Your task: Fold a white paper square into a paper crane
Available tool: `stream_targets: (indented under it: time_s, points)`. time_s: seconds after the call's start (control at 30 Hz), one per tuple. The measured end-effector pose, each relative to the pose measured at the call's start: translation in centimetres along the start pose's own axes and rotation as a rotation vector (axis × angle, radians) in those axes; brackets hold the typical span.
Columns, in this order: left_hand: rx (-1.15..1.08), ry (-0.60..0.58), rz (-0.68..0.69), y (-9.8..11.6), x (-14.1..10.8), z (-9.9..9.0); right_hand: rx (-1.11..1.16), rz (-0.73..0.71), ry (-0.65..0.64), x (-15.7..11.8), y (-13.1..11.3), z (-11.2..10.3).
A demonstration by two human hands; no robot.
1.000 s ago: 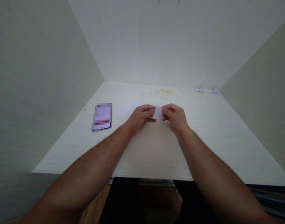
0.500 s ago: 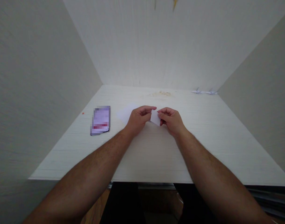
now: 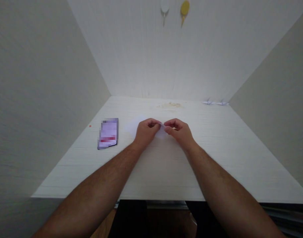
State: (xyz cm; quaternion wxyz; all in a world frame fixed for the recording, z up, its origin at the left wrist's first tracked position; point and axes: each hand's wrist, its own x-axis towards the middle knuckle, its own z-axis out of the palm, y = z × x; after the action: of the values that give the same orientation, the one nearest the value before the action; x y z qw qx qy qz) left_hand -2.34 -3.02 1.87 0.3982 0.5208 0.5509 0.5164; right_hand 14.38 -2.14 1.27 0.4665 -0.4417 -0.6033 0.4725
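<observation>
A small folded piece of white paper (image 3: 161, 133) is held between my two hands over the middle of the table. My left hand (image 3: 147, 129) pinches its left side between thumb and fingers. The right edge is pinched by my right hand (image 3: 178, 128), whose fingertips are close to those of the left. Partly behind my left hand, a pale sheet of paper (image 3: 132, 126) lies flat on the white table (image 3: 163, 168).
A phone (image 3: 108, 133) with a blurred screen lies on the left. Two folded paper figures (image 3: 215, 103) stand at the back right corner. Walls enclose the back and both sides; white and yellow hooks (image 3: 184, 8) hang on the back wall. Brownish marks (image 3: 172, 105) show near it.
The small paper has tilted and now shows a thinner upper edge between my fingertips. Both hands have shifted their fingers around it. The view has tipped up slightly, showing more of the wall hooks.
</observation>
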Motion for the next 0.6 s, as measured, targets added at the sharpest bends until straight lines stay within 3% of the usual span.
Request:
stream_targets:
  time_s: [0.3,0.6]
  points:
    - [0.034,-0.103,0.036,-0.18,-0.09,0.31,-0.295,-0.079,0.127,-0.17,-0.14,0.13]
    - [0.043,-0.093,0.029,-0.38,0.08,0.24,-0.159,-0.004,0.138,0.17,0.35,-0.12]
